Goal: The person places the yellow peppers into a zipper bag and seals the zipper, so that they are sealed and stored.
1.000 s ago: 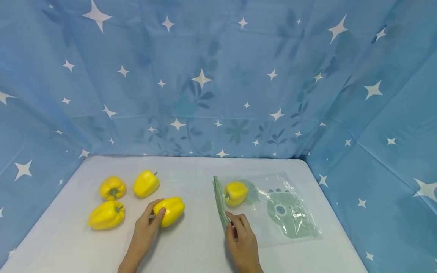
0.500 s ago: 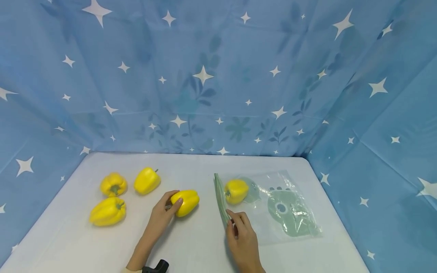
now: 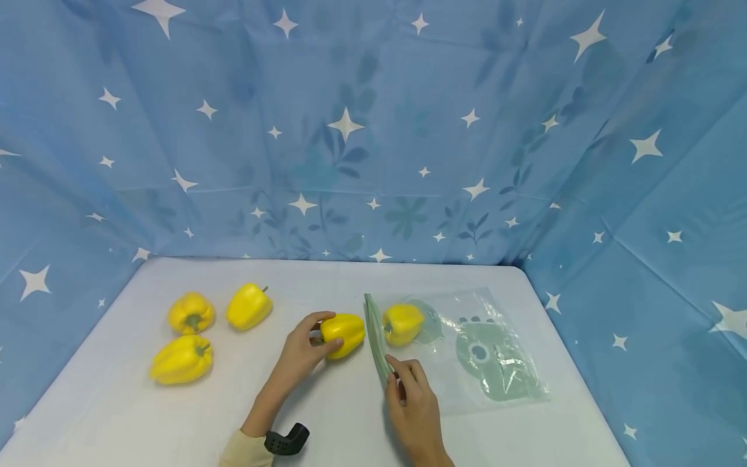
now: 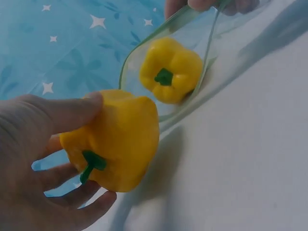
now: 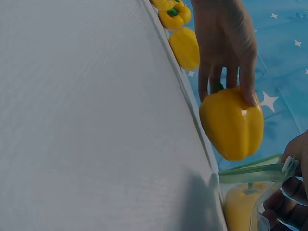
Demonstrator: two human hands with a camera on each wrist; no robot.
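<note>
My left hand (image 3: 305, 349) grips a yellow bell pepper (image 3: 345, 334) by its stem end, thumb on one side and fingers on the other. The pepper's blunt end is right at the mouth of a clear zip bag (image 3: 449, 383) with a green edge. In the left wrist view the bag's mouth (image 4: 126, 60) gapes, and a second bell pepper (image 4: 172, 70) lies inside, stem toward the opening. My right hand (image 3: 415, 415) pinches the near end of the green edge. A white zip slider (image 5: 288, 165) shows by its fingers in the right wrist view.
Two yellow bell peppers (image 3: 182, 360) (image 3: 191, 313) lie close together at the left of the white table (image 3: 327, 421), with another pepper (image 3: 249, 307) behind and to their right. A pale green cartoon print (image 3: 496, 363) marks the bag. Blue star-patterned curtains (image 3: 373, 130) stand around the table.
My left hand has carried its bell pepper rightward and slightly away from me, up to the bag's mouth. My right hand keeps its place on the bag's edge.
</note>
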